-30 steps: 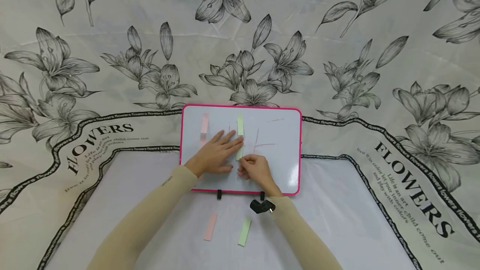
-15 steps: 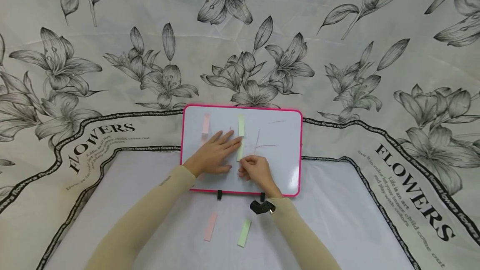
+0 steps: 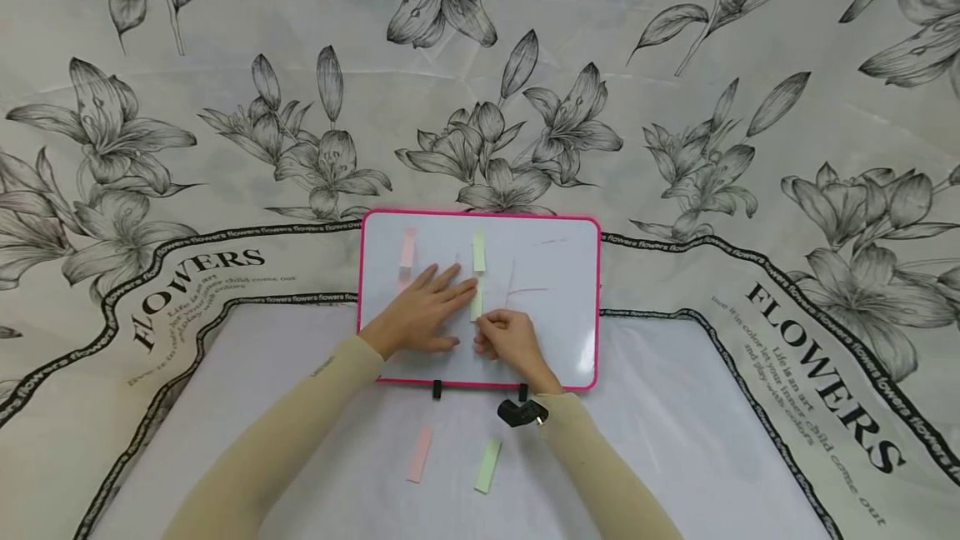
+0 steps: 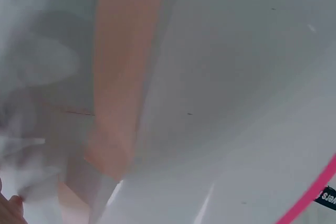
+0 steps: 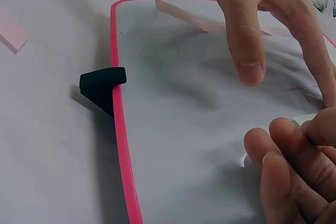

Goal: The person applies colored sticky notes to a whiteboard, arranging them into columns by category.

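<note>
My left hand point(image 3: 423, 313) lies flat with spread fingers on a whiteboard point(image 3: 558, 332), its index fingertip at the edge of a light green paper strip point(image 3: 476, 300). My right hand point(image 3: 513, 340) pinches the lower end of this strip between thumb and index finger. Just above, another green strip point(image 3: 478, 252) sits in line with it. Pink strips point(image 3: 407, 252) form a column on the board's left, partly under my left hand. In the right wrist view, curled right fingers point(image 5: 286, 169) hide most of the green strip. A pink strip point(image 4: 121, 66) shows closely in the left wrist view.
A loose pink strip point(image 3: 420, 455) and a loose green strip point(image 3: 487, 467) lie on the white tablecloth before the board. Black clips point(image 3: 437, 390) grip its pink-framed near edge. Thin red lines point(image 3: 528, 290) mark the board's right half. Behind hangs flower-printed cloth point(image 3: 480, 132).
My left hand has slid slightly left and toward me, its index fingertip drawing back across the green strip. The right hand keeps its pinch in nearly the same spot.
</note>
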The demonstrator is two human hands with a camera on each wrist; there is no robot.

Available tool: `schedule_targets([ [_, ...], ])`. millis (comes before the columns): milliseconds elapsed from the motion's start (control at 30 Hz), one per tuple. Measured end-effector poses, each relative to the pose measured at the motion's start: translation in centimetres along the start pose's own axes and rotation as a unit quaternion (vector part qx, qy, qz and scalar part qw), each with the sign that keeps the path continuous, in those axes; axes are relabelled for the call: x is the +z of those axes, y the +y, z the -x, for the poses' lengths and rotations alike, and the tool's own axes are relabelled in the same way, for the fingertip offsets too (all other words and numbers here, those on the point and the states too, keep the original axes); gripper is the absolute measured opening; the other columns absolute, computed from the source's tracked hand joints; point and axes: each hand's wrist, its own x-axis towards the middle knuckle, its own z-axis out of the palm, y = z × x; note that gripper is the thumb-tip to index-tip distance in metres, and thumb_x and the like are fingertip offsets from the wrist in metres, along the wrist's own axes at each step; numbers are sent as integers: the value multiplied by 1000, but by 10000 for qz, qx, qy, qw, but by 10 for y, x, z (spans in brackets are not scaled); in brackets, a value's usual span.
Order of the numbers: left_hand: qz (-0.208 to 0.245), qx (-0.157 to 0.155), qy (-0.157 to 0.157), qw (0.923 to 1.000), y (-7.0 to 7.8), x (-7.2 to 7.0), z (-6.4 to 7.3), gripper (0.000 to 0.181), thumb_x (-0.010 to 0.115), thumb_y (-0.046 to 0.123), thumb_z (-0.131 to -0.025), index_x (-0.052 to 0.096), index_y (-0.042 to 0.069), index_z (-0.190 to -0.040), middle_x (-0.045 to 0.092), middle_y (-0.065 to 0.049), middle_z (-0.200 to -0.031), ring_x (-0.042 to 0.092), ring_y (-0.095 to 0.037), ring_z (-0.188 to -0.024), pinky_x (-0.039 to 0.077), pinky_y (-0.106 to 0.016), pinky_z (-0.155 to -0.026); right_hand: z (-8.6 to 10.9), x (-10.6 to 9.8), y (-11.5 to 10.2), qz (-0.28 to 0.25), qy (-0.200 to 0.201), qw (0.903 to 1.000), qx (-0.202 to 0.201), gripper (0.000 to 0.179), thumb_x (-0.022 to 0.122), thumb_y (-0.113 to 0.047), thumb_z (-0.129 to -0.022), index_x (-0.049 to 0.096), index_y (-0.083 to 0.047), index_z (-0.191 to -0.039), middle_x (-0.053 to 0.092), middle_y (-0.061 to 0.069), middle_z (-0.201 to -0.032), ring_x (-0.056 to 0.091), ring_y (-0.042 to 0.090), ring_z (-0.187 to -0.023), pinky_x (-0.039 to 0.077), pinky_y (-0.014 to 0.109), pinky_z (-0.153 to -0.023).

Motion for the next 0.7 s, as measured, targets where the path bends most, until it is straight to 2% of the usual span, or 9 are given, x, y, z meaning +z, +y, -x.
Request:
schedule_targets([
  [267,256,-16,135,9996,6,1,-12,93,59,69,-91,33,15,-162,28,1,-170,14,-30,-160,9,-58,-128,1,-1,-2,29,-29,10000,-63,20,67,-16,-100,75,3,-101,76,12,-75,73,15,-63,54,26,-49],
  [533,190,-374,270,9988,5,-3,1,92,65,68,-88,40,14,-159,35,2,-167,24,-33,-158,17,-60,-126,1,-2,-3,3,-17,10000,-18,20,67,-17,-99,76,1,-102,76,8,-74,72,14,-61,55,26,-50],
  [700,419,-625,183,9970,13,-5,9,91,62,68,-89,38,16,-160,36,2,-167,20,-30,-159,11,-59,-128,6,-2,-3,12,13,10000,-52,21,67,-15,-99,76,3,-105,76,11,-76,74,16,-64,56,27,-51],
])
